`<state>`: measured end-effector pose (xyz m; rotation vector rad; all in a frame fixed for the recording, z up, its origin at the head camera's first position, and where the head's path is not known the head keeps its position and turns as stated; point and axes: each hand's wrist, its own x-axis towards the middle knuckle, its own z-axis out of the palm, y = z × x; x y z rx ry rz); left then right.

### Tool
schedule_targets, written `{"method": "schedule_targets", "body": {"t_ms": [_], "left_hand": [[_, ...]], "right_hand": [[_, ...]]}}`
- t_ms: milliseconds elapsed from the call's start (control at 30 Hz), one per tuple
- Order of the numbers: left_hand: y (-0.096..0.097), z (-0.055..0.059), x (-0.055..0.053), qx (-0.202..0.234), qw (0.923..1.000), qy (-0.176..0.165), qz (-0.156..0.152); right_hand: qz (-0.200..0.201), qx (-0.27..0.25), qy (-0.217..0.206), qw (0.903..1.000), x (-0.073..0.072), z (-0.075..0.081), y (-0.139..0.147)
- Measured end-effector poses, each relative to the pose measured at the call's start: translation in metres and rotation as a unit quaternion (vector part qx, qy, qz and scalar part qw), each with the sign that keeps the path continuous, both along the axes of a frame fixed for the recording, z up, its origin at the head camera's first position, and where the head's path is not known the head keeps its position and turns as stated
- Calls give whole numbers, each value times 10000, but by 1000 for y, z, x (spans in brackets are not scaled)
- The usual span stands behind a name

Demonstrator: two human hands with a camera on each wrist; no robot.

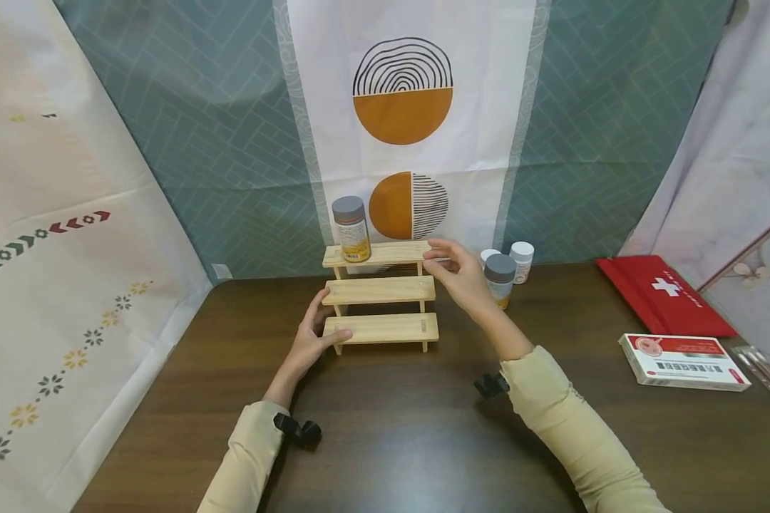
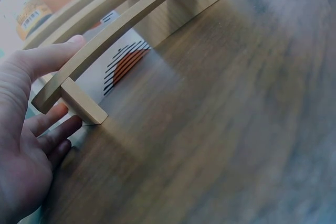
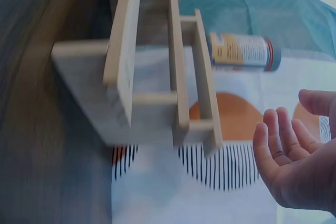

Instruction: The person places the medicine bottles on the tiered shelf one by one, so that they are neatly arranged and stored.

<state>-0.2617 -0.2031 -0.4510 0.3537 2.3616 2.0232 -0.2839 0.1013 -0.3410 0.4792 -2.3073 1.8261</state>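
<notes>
A three-tier wooden step stand (image 1: 381, 290) stands on the brown table near the back cloth. My left hand (image 1: 311, 335) grips its left end, thumb on the lowest step and fingers around the side; the left wrist view shows the thumb (image 2: 55, 56) across the step's edge. A grey-capped supplement bottle (image 1: 353, 231) stands upright at the left of the top step. My right hand (image 1: 460, 276) is beside the top step's right end, holding nothing. In the right wrist view its loosely bent fingers (image 3: 283, 135) are apart from the stand (image 3: 178, 77).
Right of the stand, partly behind my right hand, are another grey-capped bottle (image 1: 500, 278) and two white bottles, one (image 1: 522, 262) plainly seen. Farther right lie a red first-aid pouch (image 1: 667, 296), a white-and-red medicine box (image 1: 683, 362) and slim silvery packets (image 1: 765, 374).
</notes>
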Motion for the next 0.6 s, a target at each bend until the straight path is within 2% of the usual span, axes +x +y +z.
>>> {"method": "schedule_targets", "body": {"t_ms": [67, 300, 433, 600], "left_hand": [[1, 3, 0, 32, 10000, -27, -29], [7, 24, 12, -63, 9999, 38, -91], [6, 26, 14, -91, 9999, 67, -38], [6, 25, 15, -34, 10000, 57, -50]], "right_hand": [[-112, 99, 42, 9999, 0, -1, 10], [-474, 281, -10, 9985, -2, -3, 43], [-713, 130, -76, 9973, -1, -6, 57], [-1074, 22, 107, 9942, -5, -6, 71]]}}
